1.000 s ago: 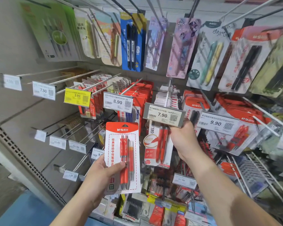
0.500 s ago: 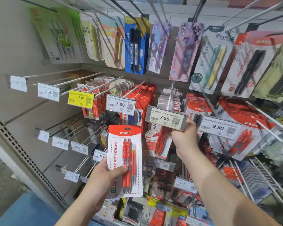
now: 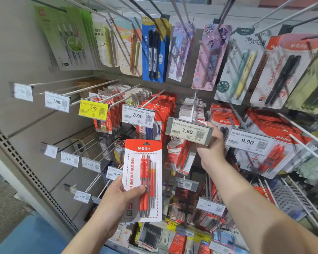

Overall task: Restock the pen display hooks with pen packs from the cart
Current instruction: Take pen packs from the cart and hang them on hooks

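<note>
My left hand (image 3: 120,197) holds a red-and-white pen pack (image 3: 143,178) upright by its lower left edge, thumb across the front. The pack carries red pens and refills and floats in front of the display, below the 8.90 tag. My right hand (image 3: 212,145) reaches up behind the grey 7.90 price tag (image 3: 188,132) at the tip of a white hook (image 3: 193,107), fingers curled on the tag's right end. A red pen pack (image 3: 180,158) hangs on that hook beside my right hand.
Rows of metal hooks with price tags jut out of the grey back panel (image 3: 17,57). An 8.90 tag (image 3: 138,116), a yellow 9.90 tag (image 3: 93,109) and a 9.90 tag (image 3: 248,141) flank the hands. Upper hooks carry blue, purple and green packs. Boxes fill the bottom shelf.
The view tilted and the display shifted slightly down and right. My right hand slid up to the right end of the 7.90 tag. My left hand kept the pack almost still.
</note>
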A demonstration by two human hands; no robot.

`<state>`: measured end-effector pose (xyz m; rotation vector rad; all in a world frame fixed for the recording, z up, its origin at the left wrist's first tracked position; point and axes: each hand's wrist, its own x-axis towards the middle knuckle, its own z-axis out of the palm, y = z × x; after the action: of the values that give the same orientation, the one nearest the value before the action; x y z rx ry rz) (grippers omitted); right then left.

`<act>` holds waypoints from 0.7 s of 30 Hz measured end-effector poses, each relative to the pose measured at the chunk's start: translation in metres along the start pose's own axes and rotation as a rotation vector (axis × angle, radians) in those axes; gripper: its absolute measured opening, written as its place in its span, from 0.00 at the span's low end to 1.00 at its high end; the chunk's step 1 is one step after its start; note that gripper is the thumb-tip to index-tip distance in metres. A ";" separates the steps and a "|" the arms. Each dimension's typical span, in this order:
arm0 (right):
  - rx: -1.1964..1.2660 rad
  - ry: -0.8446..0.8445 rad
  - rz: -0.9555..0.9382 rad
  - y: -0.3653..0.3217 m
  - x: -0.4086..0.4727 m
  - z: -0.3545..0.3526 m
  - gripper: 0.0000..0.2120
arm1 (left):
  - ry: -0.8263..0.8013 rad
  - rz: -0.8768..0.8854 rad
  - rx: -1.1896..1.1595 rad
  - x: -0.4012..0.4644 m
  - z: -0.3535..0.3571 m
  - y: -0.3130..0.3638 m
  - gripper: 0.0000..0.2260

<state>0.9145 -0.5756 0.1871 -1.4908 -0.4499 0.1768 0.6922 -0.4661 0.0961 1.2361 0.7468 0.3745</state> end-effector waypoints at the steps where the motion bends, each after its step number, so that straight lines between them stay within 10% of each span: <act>1: 0.051 0.014 0.040 -0.001 0.003 0.001 0.07 | -0.005 -0.001 -0.001 -0.001 0.000 0.001 0.14; 21: -0.176 0.121 0.200 0.020 -0.023 -0.053 0.07 | -0.310 -0.027 0.021 0.010 0.036 -0.012 0.21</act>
<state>0.9180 -0.6314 0.1624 -1.7092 -0.2228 0.2079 0.7224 -0.4887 0.0869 1.2668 0.5016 0.1476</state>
